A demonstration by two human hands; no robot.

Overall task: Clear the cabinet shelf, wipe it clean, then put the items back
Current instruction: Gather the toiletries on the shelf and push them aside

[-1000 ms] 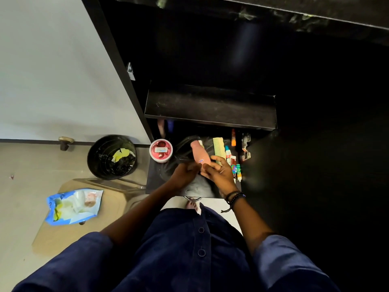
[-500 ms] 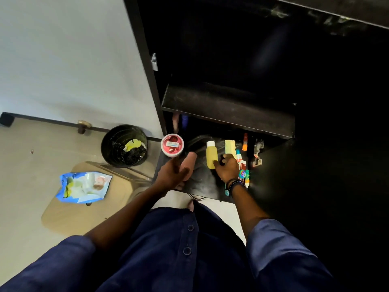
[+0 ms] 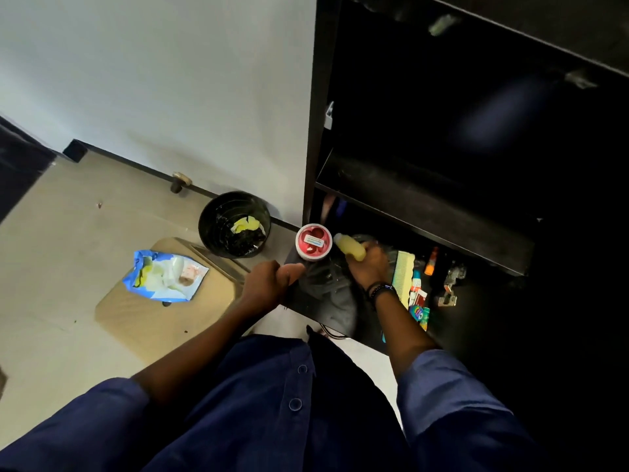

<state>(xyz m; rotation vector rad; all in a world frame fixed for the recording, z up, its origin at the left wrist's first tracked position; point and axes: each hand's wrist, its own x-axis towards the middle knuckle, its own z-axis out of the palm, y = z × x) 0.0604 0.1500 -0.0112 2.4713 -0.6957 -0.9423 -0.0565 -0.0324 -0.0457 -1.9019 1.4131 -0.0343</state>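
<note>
Clearly mid-shuffle with the items, the right hand point(image 3: 369, 267) gripped a pale yellow plastic bottle point(image 3: 349, 248) beside the red round tub point(image 3: 313, 242), the left hand point(image 3: 272, 284) fisted around something pinkish, both needing a resting spot next.

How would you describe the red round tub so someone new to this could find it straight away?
Start at the black cabinet beside the white wall and drop to its lowest shelf. At that shelf's front left corner sits the red round tub, by the yellow bottle in the right hand. It alone is round, red-lidded, white-labelled.
</note>
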